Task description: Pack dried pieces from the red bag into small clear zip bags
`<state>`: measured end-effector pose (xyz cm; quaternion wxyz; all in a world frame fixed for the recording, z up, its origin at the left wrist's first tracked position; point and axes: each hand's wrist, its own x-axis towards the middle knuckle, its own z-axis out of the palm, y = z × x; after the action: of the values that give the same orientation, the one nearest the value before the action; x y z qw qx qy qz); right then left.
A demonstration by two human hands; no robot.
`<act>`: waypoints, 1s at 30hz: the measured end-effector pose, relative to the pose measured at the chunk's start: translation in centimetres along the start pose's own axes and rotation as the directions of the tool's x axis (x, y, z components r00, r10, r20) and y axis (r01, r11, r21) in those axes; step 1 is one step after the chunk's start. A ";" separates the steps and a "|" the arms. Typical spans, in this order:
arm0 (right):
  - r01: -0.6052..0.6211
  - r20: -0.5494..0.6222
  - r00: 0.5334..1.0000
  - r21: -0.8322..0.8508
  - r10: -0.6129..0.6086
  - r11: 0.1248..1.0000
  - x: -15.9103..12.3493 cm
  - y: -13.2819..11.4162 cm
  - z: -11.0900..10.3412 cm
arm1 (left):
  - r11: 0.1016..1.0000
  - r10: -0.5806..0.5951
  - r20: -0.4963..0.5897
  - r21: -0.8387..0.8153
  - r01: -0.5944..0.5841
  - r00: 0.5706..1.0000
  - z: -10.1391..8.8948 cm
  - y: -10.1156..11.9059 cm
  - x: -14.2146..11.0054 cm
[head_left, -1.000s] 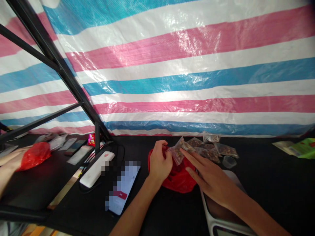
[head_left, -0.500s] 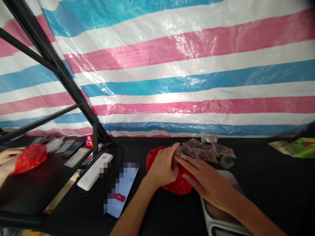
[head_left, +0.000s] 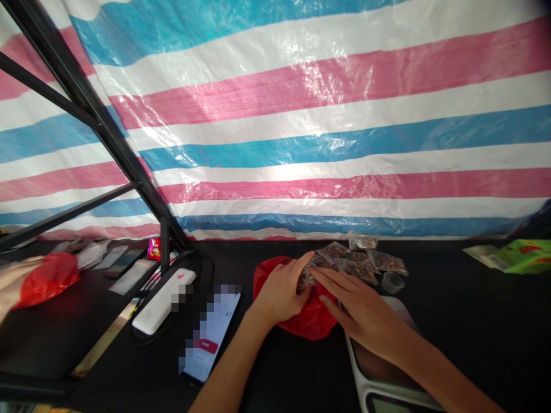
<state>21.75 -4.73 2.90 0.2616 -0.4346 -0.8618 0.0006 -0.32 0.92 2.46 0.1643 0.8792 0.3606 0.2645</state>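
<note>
My left hand [head_left: 282, 291] is closed on the near side of a small clear plastic bag [head_left: 306, 276] with brown contents. From the right, my right hand [head_left: 360, 307] reaches to the same small bag, its fingers fairly straight and the tips at the bag's edge. A crumpled red plastic bag [head_left: 307, 326] lies under and around both hands. Just beyond them, several small clear bags of brown dried pieces [head_left: 355, 268] are heaped together. Next to that heap stands a small clear plastic cup [head_left: 393, 282].
A kitchen scale [head_left: 359, 373] lies beneath my right forearm. On my left are a phone [head_left: 210, 338], a white power bank [head_left: 163, 301] and cables. Beyond the black frame post [head_left: 165, 241], a co-worker's hand touches another red bag [head_left: 51, 278]. A green packet [head_left: 523, 257] lies far right.
Both hands stay around the small clear bag, with only slight finger shifts. The small bag shows a little more between them. The whole view has moved slightly.
</note>
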 end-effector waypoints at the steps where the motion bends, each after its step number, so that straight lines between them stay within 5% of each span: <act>1: -0.004 -0.010 1.000 -0.002 0.004 1.000 0.0 0.0 0.0 | 1.000 0.007 -0.004 -0.004 -0.007 1.000 0.0 0.0 0.0; 12: 0.018 -0.063 0.998 0.045 -0.016 0.999 -0.2 0.0 0.0 | 0.997 -0.056 -0.180 -0.069 0.044 0.982 -0.7 0.3 0.0; 22: 0.057 -0.072 0.996 0.040 -0.054 0.998 0.1 0.0 0.0 | 1.000 0.020 -0.095 0.008 -0.019 0.995 -1.2 0.2 -0.1; 30: 0.057 -0.065 0.996 0.009 -0.056 0.998 -0.1 0.3 -0.4 | 0.999 0.033 -0.137 -0.007 -0.034 0.990 -1.2 0.1 -0.1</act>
<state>22.16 -4.72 3.17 0.2916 -0.4083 -0.8649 -0.0160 -1.02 0.92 3.44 0.1387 0.8642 0.3549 0.3285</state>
